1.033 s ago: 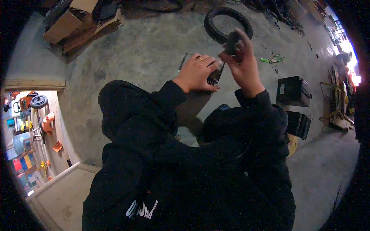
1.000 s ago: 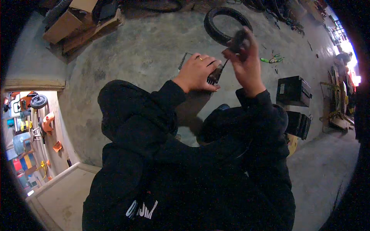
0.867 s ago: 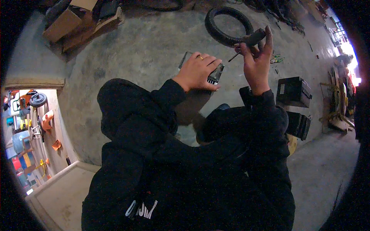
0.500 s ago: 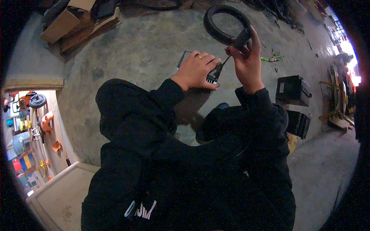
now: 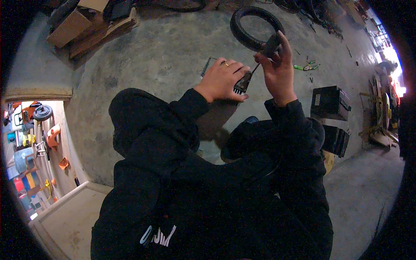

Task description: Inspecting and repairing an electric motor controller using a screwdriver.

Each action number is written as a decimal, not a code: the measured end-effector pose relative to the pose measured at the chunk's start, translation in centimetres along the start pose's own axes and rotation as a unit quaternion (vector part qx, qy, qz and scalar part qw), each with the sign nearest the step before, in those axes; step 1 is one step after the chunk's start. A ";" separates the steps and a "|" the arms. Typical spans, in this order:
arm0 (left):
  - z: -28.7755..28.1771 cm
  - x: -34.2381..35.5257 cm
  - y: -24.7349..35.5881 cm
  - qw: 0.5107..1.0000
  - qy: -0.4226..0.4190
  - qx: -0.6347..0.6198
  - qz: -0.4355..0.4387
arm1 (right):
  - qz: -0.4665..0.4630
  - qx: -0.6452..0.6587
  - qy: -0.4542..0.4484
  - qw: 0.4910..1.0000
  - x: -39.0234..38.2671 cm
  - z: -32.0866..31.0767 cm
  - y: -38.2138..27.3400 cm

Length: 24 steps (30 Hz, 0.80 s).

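My left hand (image 5: pixel 222 80) is wrapped over a small dark part (image 5: pixel 242 84) with a row of pale teeth or fins along one edge; its kind is unclear, and my palm covers most of it. A thin dark frame-like piece (image 5: pixel 207 66) shows beyond that hand's knuckles. In my right hand (image 5: pixel 279 78) is a screwdriver, gripped by its dark handle (image 5: pixel 271 45). The thin shaft (image 5: pixel 256 68) slants down left to the part, where its tip seems to meet it. Just beyond the right hand, a black tyre (image 5: pixel 236 28) lies on the floor.
Green-handled pliers (image 5: pixel 310 67) and small dark bits lie right of my right hand. Two black boxes (image 5: pixel 330 102) stand farther right. Cardboard (image 5: pixel 71 30) is piled at the far left. A pale panel (image 5: pixel 73 216) lies at near left, below an opening onto a cluttered space.
Both hands hold nearly the same pose, with the screwdriver still against or close to the part. The whole view has shifted very slightly.
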<state>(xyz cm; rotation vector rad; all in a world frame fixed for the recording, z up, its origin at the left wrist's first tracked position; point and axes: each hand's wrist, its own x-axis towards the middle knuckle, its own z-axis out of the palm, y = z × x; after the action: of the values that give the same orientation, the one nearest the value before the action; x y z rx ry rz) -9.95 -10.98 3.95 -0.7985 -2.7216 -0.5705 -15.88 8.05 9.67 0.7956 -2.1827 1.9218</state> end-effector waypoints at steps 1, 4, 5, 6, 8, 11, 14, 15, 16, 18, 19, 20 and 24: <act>0.1 0.0 0.0 1.000 0.000 0.002 0.000 | -0.011 -0.019 -0.007 1.000 0.0 0.0 0.0; 0.1 -0.1 0.0 1.000 0.001 0.003 -0.001 | -0.028 -0.021 0.002 0.999 -0.1 0.4 0.0; 0.1 -0.1 0.0 1.000 0.001 0.003 -0.001 | -0.032 -0.003 0.018 0.999 -0.1 0.5 -0.1; 0.1 0.0 0.0 1.000 0.018 0.020 0.008 | -0.033 -0.003 0.018 0.999 -0.2 0.4 -0.1; 0.1 0.1 0.1 0.999 0.035 0.036 0.017 | -0.020 0.000 -0.005 1.000 -0.2 0.2 0.0; 0.3 0.1 0.1 0.998 0.044 0.040 0.020 | -0.008 0.007 0.001 1.000 -0.1 0.2 -0.4; 0.2 -0.1 0.1 0.999 0.040 0.033 0.016 | -0.009 -0.014 0.002 1.000 0.1 0.4 -0.7; 0.2 -0.1 0.1 0.999 0.039 0.031 0.015 | -0.009 -0.013 0.002 1.000 0.2 0.4 -1.0; 0.2 -0.1 0.1 0.999 0.037 0.028 0.014 | -0.009 -0.054 0.003 0.999 0.3 0.4 -1.5; 0.2 -0.1 0.1 0.999 0.042 0.029 0.015 | -0.010 -0.094 0.005 0.995 0.4 0.2 -1.8; 0.2 -0.1 0.1 0.998 0.048 0.031 0.017 | -0.015 -0.113 0.001 0.993 0.6 -0.1 -1.7; 0.2 0.0 0.1 0.998 0.048 0.031 0.018 | -0.020 -0.132 -0.003 0.991 0.7 -0.4 -1.7; 0.1 0.0 0.1 1.000 0.025 0.009 0.011 | -0.020 -0.096 -0.033 0.995 1.1 -0.8 -2.1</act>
<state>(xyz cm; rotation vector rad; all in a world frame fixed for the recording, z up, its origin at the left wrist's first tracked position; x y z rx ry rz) -9.86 -10.90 3.91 -0.7987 -2.6655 -0.5520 -16.03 8.35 12.19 0.8735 -2.3268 1.6586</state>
